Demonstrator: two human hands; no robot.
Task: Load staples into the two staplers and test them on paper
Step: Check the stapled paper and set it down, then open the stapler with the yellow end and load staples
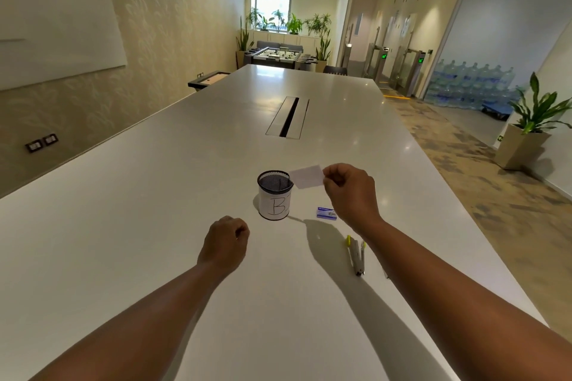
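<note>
My right hand (349, 192) pinches a small white slip of paper (306, 176) and holds it in the air just right of a black mesh cup (275, 198) that wears a white label marked "B". A small blue and white staple box (326, 213) lies on the table below that hand. Two slim grey staplers with yellow tips (357, 254) lie side by side near my right forearm. My left hand (224, 241) hovers over the table left of the cup, its fingers curled into a fist with nothing in it.
The long white table (123, 226) stretches far ahead, with a cable slot (289, 116) in its middle. Its right edge runs close beside my right arm. A potted plant (529, 130) stands on the floor to the right.
</note>
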